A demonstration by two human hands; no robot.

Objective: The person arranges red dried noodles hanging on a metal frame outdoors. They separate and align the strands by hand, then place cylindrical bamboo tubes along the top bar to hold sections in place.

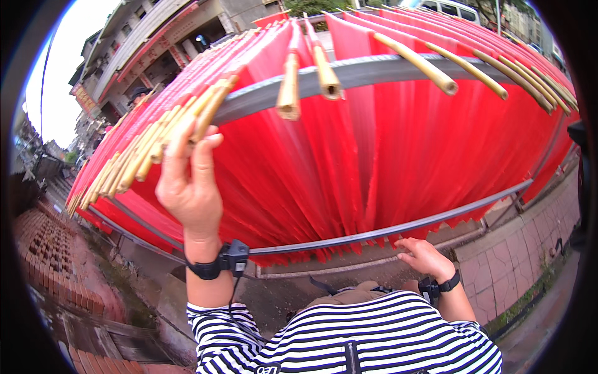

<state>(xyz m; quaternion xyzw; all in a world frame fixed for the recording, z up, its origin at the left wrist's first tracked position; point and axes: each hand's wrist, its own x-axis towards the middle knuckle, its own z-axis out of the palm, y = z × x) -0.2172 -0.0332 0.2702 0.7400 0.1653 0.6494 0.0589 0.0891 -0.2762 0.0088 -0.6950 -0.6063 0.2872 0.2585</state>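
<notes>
At upper left, a bamboo pole [213, 107] is touched by the left hand [192, 196]; its fingers are partly hidden among the poles, so whether it is grasped cannot be told. At lower right, the right hand [428, 257] is seen released.

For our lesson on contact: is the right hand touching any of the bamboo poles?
Apart. The head view shows the right hand well below the bamboo poles, with red cloth visible in the gap between.
</notes>
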